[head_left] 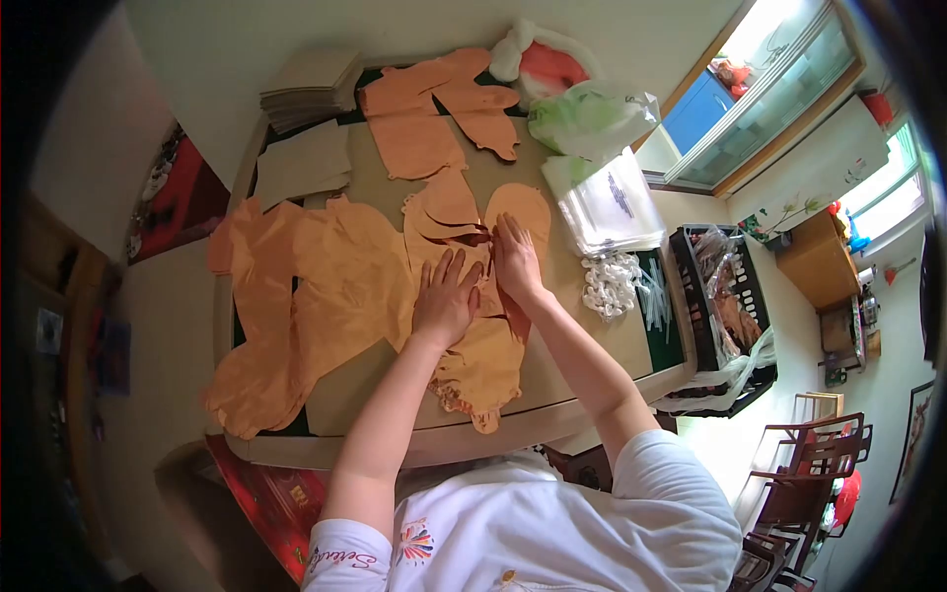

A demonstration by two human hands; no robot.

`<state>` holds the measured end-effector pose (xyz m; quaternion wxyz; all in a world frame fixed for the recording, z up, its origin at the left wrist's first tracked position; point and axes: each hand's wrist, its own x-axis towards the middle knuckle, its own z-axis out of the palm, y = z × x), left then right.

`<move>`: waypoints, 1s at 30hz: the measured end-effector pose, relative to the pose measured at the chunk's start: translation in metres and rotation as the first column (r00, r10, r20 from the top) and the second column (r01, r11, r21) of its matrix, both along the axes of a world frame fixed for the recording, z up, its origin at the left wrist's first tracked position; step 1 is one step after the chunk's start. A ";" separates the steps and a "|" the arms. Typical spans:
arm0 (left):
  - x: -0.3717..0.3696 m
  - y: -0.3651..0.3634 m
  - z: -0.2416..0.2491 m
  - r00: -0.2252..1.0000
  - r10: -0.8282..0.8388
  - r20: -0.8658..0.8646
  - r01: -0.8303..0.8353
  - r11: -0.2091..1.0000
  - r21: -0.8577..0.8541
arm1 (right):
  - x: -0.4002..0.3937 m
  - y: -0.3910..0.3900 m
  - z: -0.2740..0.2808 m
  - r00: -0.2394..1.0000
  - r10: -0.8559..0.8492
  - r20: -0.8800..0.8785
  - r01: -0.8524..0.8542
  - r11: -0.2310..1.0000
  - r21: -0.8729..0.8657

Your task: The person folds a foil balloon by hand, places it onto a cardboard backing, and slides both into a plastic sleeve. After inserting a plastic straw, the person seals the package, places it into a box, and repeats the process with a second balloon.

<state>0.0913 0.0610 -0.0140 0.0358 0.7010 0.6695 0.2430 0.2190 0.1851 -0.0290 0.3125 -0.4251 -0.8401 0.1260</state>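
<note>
In the head view, a flat orange cut-out shape [478, 355], looking like a deflated foil balloon, lies under my hands. Its lower end reaches the front of the table, and dark gaps show between its folded layers. My left hand [447, 304] rests palm down on its middle, fingers spread. Beside it, my right hand [517, 261] lies flat along the right edge, fingers stretched out toward the rounded upper part. To the left spreads a pile of larger, creased orange shapes [340, 261]. More orange shapes [409, 118] lie at the far side.
Stacked grey-brown cards [311, 87] stand at the back left. On the right are clear plastic bags [610, 207], a white coiled bundle [612, 286] and clear straws [655, 296]. A black crate [702, 296] adjoins the table's right edge. A green-white bag [592, 118] lies behind.
</note>
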 end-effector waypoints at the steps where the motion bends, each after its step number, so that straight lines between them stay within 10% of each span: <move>1: 0.000 0.000 0.000 1.000 0.001 -0.003 -0.001 1.000 0.000 | 0.001 -0.002 0.000 0.999 0.037 0.037 -0.037 0.999 -0.004; 30: 0.002 0.002 -0.008 0.997 0.078 0.003 -0.077 0.990 0.117 | 0.001 -0.018 0.011 0.948 0.240 0.207 -0.251 0.968 0.028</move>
